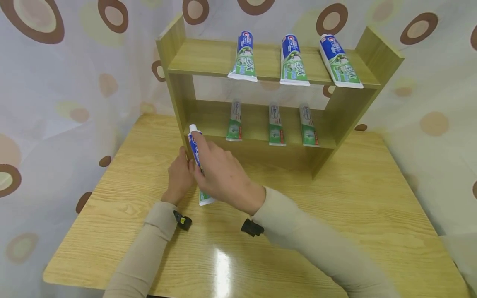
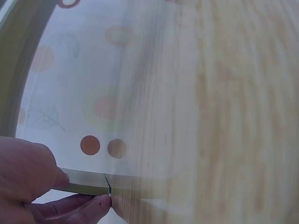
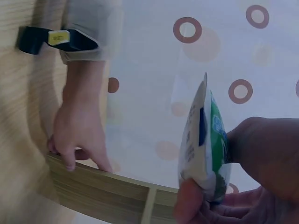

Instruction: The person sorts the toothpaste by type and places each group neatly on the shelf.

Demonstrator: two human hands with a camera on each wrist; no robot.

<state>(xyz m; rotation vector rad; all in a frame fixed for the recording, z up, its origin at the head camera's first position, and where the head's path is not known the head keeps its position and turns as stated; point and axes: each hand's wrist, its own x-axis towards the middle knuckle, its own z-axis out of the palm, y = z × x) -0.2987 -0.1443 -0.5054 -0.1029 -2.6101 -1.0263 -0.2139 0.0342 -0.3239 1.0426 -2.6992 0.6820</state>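
My right hand (image 1: 227, 176) grips a blue, white and green toothpaste tube (image 1: 195, 148), cap upward, in front of the shelf's left end. In the right wrist view the tube (image 3: 217, 135) shows edge-on between thumb and fingers. Low at the left side panel of the small wooden shelf (image 1: 203, 57), my left hand (image 1: 179, 176) holds the panel's edge; the left wrist view shows its thumb and fingers (image 2: 60, 207) on either side of it. Three similar toothpaste tubes (image 1: 294, 62) lie on the top tier. Three grey and green tubes (image 1: 275, 124) lie on the middle tier.
The shelf stands toward the back of a light wooden table (image 1: 372, 231). Behind and beside it hangs a pale curtain (image 1: 74, 54) with brown ring patterns. The shelf's right side panel (image 1: 357, 111) slants outward in the head view.
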